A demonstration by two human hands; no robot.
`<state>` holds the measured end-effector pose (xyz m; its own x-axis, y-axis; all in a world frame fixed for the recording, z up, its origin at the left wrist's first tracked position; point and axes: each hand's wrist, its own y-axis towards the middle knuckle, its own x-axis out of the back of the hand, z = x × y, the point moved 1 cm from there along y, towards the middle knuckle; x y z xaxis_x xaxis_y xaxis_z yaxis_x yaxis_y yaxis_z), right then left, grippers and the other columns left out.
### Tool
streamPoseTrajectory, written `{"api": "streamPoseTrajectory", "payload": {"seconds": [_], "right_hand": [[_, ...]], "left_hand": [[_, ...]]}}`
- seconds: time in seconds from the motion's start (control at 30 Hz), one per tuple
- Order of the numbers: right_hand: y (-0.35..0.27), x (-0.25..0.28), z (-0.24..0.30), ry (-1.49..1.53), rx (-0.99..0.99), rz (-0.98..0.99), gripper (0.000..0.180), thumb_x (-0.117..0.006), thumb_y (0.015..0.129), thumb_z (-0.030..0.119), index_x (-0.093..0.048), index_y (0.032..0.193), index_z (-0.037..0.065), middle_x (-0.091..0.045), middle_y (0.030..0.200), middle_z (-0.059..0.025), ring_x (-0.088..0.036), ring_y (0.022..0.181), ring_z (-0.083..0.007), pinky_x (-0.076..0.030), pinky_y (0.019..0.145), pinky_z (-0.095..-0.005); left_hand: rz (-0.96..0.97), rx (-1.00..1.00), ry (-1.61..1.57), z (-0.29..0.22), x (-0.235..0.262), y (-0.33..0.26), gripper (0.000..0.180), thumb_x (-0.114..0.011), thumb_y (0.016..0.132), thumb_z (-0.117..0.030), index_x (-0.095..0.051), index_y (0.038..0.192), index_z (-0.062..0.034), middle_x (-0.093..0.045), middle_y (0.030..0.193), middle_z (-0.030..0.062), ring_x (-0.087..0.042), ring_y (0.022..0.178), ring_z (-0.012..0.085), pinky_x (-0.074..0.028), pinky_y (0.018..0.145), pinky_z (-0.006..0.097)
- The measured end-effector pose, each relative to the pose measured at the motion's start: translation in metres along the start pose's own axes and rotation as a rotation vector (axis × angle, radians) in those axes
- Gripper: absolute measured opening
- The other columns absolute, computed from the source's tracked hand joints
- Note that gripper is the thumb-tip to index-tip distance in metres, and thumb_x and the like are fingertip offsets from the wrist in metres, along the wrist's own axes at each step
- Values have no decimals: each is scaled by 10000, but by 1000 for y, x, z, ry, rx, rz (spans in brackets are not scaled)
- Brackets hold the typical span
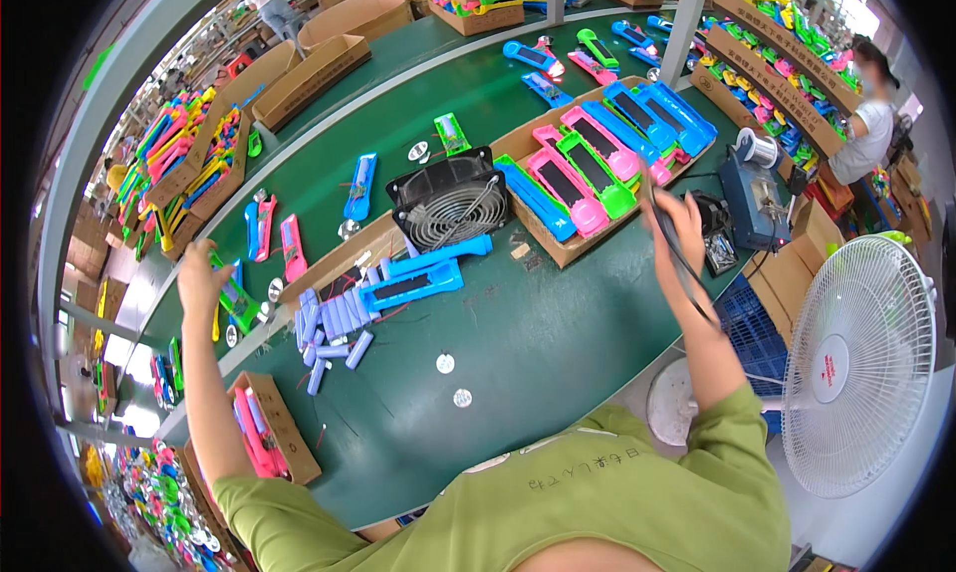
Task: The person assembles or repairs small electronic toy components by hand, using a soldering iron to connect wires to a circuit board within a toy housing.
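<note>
On the far left, my left hand has its thumb and fingers around the upper end of a green plastic casing. My right hand grips a slim soldering iron, whose black cable trails along my forearm. The iron's tip end is by the right edge of a cardboard tray with pink, green and blue casings. In front of me, a blue casing with a dark strip lies beside a pile of lilac cylindrical battery cells.
A black fan stands mid-table. To the right are a blue soldering station, a solder spool and a white fan. More casings lie along the green belt. A box holds pink parts. A person is at far right.
</note>
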<state>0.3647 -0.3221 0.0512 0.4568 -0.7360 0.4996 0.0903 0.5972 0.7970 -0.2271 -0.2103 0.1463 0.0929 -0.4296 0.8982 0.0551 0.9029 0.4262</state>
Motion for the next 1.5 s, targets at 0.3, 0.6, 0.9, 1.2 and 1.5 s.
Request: {"api": "streamPoseTrajectory", "payload": {"seconds": [0.3, 0.6, 0.9, 1.2, 1.5], "right_hand": [[27, -77, -75, -360, -71, 291, 454, -507, 778, 110, -358, 1204, 157, -614, 966, -159, -566, 981, -290, -114, 1018, -545], [30, -50, -62, -302, 54, 140, 490, -552, 755, 56, -399, 1203, 178, -603, 905, -81, -573, 929, -245, -130, 1002, -577], [43, -34, -66, -445, 38, 201, 581, -628, 690, 54, -396, 1209, 177, -588, 957, -36, -538, 998, -218, -166, 995, -561], [29, -103, -43, -226, 10, 457, 335, -431, 825, 103, -388, 1153, 158, -614, 741, -174, -621, 791, -314, -196, 952, -637], [33, -38, -17, 162, 20, 148, 463, -440, 747, -101, -424, 1183, 55, -584, 1046, -137, -565, 955, -240, -393, 873, -336]], "left_hand": [[50, 310, -908, -158, 46, -172, 162, -695, 703, -114, -565, 709, -19, -542, 668, -3, -471, 645, 68, -387, 571, 225], [-105, 228, -503, -263, -11, -275, 103, -682, 670, -65, -585, 705, -57, -585, 826, 72, -527, 826, 232, -411, 757, 360], [194, -507, -618, -305, 19, -243, 200, -673, 590, -41, -640, 783, -77, -533, 1034, 94, -489, 939, 283, -376, 846, 413], [361, -144, -1253, -301, 2, -255, 152, -590, 723, 53, -634, 852, -12, -548, 1057, 126, -583, 904, 245, -470, 784, 333], [91, 630, -1857, -293, -6, -259, 195, -483, 817, 84, -571, 987, 47, -543, 1055, 148, -628, 809, 207, -497, 750, 294]]}}
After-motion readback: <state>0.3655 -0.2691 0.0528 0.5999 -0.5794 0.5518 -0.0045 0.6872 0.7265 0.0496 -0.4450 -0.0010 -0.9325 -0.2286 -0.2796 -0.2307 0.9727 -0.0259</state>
